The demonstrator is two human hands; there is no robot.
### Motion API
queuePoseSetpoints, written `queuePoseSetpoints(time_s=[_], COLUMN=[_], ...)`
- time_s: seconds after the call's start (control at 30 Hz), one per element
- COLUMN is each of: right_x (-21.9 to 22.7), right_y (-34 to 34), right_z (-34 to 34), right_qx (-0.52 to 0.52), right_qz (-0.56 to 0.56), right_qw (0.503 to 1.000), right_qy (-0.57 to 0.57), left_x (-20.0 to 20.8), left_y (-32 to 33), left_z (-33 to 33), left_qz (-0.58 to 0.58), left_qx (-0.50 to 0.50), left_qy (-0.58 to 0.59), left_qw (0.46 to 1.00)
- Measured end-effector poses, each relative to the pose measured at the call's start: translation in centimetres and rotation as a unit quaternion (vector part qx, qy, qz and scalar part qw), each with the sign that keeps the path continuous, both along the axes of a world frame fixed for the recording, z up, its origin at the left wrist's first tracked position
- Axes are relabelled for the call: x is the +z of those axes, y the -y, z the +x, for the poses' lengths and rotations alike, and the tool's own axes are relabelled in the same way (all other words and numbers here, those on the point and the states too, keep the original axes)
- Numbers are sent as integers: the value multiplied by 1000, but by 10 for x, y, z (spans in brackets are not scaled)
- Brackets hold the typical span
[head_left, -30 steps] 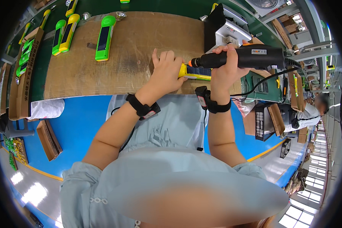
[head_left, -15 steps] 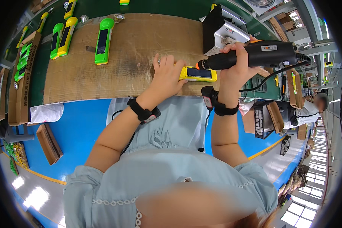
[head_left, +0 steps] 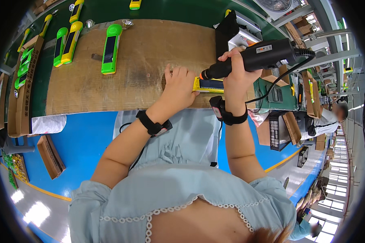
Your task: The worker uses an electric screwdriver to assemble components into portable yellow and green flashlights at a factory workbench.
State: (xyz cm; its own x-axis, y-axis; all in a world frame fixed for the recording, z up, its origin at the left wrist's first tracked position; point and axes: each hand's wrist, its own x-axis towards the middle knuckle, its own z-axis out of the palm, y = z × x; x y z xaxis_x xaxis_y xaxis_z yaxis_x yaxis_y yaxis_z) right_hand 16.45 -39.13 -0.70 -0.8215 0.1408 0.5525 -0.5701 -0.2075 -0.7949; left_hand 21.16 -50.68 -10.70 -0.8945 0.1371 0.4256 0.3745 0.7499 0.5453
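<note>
My left hand (head_left: pixel 177 87) holds the near-left end of a yellow torch-like device (head_left: pixel 210 84) with a dark panel, lying on the cardboard sheet. Its fingers cover that end. In my right hand (head_left: pixel 237 79) is a black electric screwdriver (head_left: pixel 255 57), tilted, with its orange-ringed tip down at the device, close to my left fingers. Whether the tip touches a screw I cannot make out. The right wrist and hand hide the device's right end. A green torch-like device (head_left: pixel 110 49) lies apart, farther left on the sheet.
The brown cardboard sheet (head_left: pixel 150 44) covers the bench's middle. Yellow and green devices (head_left: pixel 71 42) lie at far left, beside a long carton (head_left: pixel 25 87) holding more. A black-and-silver machine (head_left: pixel 239 34) stands at far right. The screwdriver's cord (head_left: pixel 282 77) loops rightward. Another person (head_left: pixel 328 119) is at right.
My right hand and the screwdriver have moved left, and the tip now sits nearer my left hand. The left hand stays on the yellow device. The view has shifted slightly.
</note>
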Motion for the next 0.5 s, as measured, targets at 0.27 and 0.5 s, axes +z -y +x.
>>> queuePoseSetpoints(time_s=[0.27, 0.5], right_x=[7, 4], right_y=[8, 14], right_z=[-15, -19], right_qx=[104, 113], right_qz=[95, 106], right_qw=[990, 987], right_qy=[17, 33], left_x=[2, 6], left_y=[7, 8], left_z=[2, -1], left_qz=[-48, -38], left_qx=[-35, -42], left_qy=[21, 50], left_qw=[998, 997])
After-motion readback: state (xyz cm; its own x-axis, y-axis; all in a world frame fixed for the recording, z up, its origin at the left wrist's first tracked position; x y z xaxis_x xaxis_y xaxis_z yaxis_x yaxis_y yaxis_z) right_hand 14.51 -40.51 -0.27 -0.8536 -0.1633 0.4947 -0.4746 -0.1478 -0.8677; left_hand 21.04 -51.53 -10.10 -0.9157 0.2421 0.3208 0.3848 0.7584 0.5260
